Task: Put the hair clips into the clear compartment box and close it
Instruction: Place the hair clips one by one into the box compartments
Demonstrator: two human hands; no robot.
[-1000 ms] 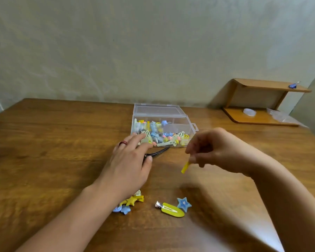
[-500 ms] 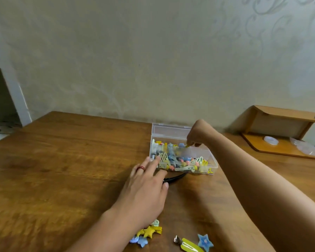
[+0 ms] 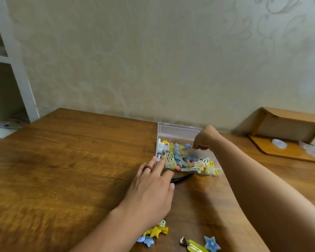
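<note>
The clear compartment box (image 3: 178, 130) stands open at the far middle of the wooden table (image 3: 62, 170), its lid upright at the back and several coloured hair clips inside. My right hand (image 3: 205, 137) reaches into the box with its fingertips curled together; whether they hold a clip is hidden. My left hand (image 3: 153, 193) lies flat on the table, straight fingers touching the box's front left corner, partly over a black clip (image 3: 183, 178). Near the front edge lie yellow star clips (image 3: 155, 231), a small blue clip (image 3: 147, 240), a yellow-green snap clip (image 3: 195, 246) and a blue star clip (image 3: 212, 243).
A low wooden shelf (image 3: 289, 135) at the far right holds a roll of tape (image 3: 279, 142) and a plastic bag (image 3: 313, 150). A white shelf unit (image 3: 16, 70) stands left of the table. The wall is right behind the box.
My right hand carried a small yellow clip from mid-table up to the box and now dips into it. My left hand stayed at the box's front. The camera tilted up.
</note>
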